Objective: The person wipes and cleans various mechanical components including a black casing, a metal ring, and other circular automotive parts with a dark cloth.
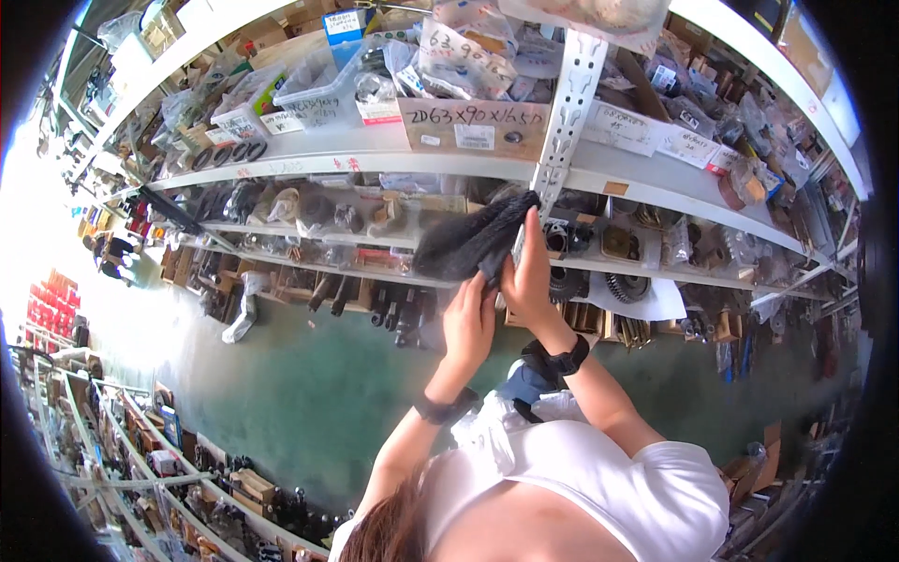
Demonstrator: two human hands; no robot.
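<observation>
A black, fuzzy cloth (468, 242), blurred at its left end, hangs bunched up in front of the shelves. My left hand (468, 323) pinches its lower edge with the fingertips. Higher and to the right, my right hand (529, 276) grips the same cloth, thumb on the near side and one finger stretched upward along its end. That fingertip is close to the white perforated shelf post (567, 112); whether it touches the post I cannot tell. Part of the right hand's grip is hidden behind the cloth. Dark bands circle both wrists.
A white shelf (375, 140) carries a cardboard box (473, 128) with bagged parts, and plastic bins (318, 84). On lower shelves lie bagged parts and a dark gear (627, 286). Below is the green floor (281, 393). Another rack (122, 468) stands at lower left.
</observation>
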